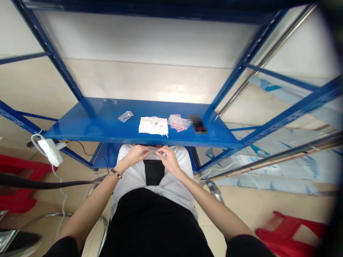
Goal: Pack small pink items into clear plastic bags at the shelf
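Head view: I locate a clear plastic piece (pixel 153 150) just below the frame's centre, spanning the gap between the left hand (pixel 139 153) and the right hand (pixel 168 160), above the lap. The fingers of each hand pinch one end; its exact shape is too small and glassy for me to confirm. I rate it as light, thin and flexible, probably slippery, and liable to crease or tear if pulled hard. I specify a thumb-and-forefinger hold at opposite edges, with light tension. Above it, on the blue shelf (pixel 103 112), I note a clear packet (pixel 125 116), a white cloth (pixel 153 126) and a packet of pink pieces (pixel 178 123).
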{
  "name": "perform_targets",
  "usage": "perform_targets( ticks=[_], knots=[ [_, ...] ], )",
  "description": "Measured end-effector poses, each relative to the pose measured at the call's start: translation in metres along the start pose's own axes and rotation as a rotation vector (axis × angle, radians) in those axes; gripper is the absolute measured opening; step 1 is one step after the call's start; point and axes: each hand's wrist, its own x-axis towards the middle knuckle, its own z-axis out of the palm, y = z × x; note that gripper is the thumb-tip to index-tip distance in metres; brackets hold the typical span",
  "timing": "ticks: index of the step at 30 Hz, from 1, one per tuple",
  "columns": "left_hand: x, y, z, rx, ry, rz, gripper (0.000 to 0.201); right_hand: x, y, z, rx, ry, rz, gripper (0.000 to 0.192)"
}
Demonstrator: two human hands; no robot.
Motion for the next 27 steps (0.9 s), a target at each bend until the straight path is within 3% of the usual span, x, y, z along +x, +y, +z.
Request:
perform_targets(
  ticks=[4, 8, 11, 13, 15, 19, 23, 27],
  knots=[
    [0.004, 0.001, -0.003, -0.238, 0.122, -0.103, 0.032, 0.007, 0.004, -0.006, 0.204, -0.077, 0.145, 0.018],
    [0.005, 0.007, 0.001, -0.349, 0.090, -0.128, 0.031, 0.011, -0.001, -0.007, 0.348, -0.147, 0.201, 0.025],
    [0.001, 0.014, 0.007, -0.264, 0.210, -0.088, 0.021, 0.008, -0.004, -0.006, 0.437, -0.194, 0.223, 0.026],
    [-0.003, 0.018, 0.012, -0.140, 0.357, -0.040, 0.027, 0.006, -0.004, -0.005, 0.462, -0.220, 0.232, 0.028],
    [-0.006, 0.022, 0.013, -0.008, 0.423, 0.006, 0.032, 0.004, -0.003, -0.006, 0.478, -0.241, 0.248, 0.029],
    [-0.005, 0.022, 0.007, 0.012, 0.263, -0.011, 0.018, 0.006, -0.004, -0.008, 0.522, -0.249, 0.304, 0.030],
    [0.003, 0.019, 0.002, -0.319, 0.007, -0.083, 0.039, 0.008, -0.007, -0.006, 0.541, -0.243, 0.349, 0.029],
    [0.002, 0.021, 0.009, -0.591, -0.142, -0.095, 0.042, 0.003, -0.012, -0.003, 0.572, -0.264, 0.355, 0.030]
  ],
)
